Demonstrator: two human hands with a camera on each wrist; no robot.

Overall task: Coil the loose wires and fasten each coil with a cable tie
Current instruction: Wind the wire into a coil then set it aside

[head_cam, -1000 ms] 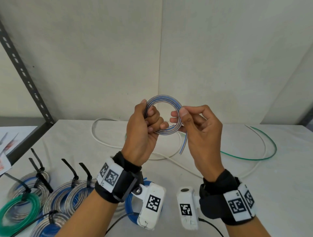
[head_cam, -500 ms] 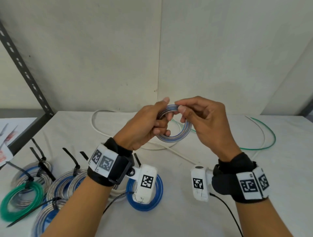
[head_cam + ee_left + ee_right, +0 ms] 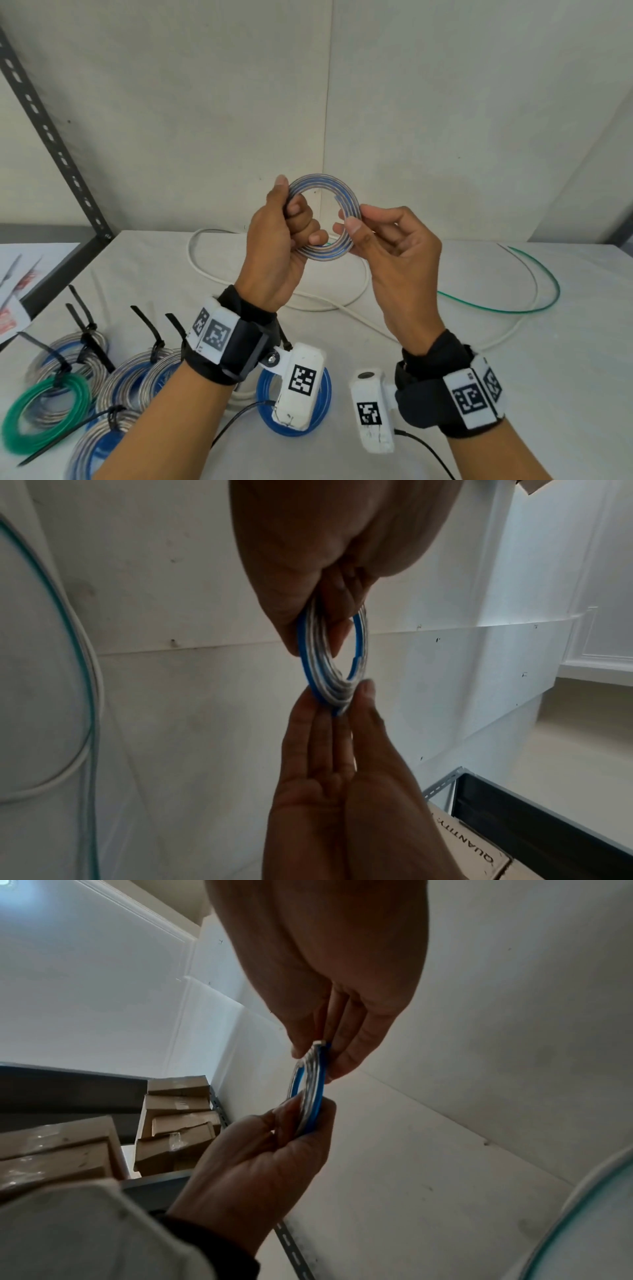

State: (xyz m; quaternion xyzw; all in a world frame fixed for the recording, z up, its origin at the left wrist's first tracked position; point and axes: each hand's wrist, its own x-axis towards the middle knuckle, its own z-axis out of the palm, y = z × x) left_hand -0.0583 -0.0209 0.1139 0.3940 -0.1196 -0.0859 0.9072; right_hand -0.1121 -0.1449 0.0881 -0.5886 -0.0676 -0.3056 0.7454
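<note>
I hold a small coil of silver-and-blue wire (image 3: 329,185) upright in the air above the table. My left hand (image 3: 291,222) grips its left side, fingers curled through the ring. My right hand (image 3: 352,222) pinches the right side between thumb and fingers. The wire's loose end lies along the inside of the coil near my right fingertips. In the left wrist view the coil (image 3: 329,674) hangs edge-on between the left hand (image 3: 308,631) above and the right hand (image 3: 346,702) below. In the right wrist view the coil (image 3: 310,1085) sits between the right hand (image 3: 318,1053) and left hand (image 3: 301,1118). No tie shows on it.
Several coils tied with black cable ties (image 3: 150,329) lie at the front left, among them a green coil (image 3: 44,411) and a blue coil (image 3: 294,404). A loose white wire (image 3: 212,274) and a loose green wire (image 3: 534,301) sprawl across the white table (image 3: 513,394). A metal shelf upright (image 3: 51,137) stands at left.
Both hands lifted the coil and turned it from tilted flat to upright, facing me. The loose tail that hung down a second ago now lies tucked along the coil.
</note>
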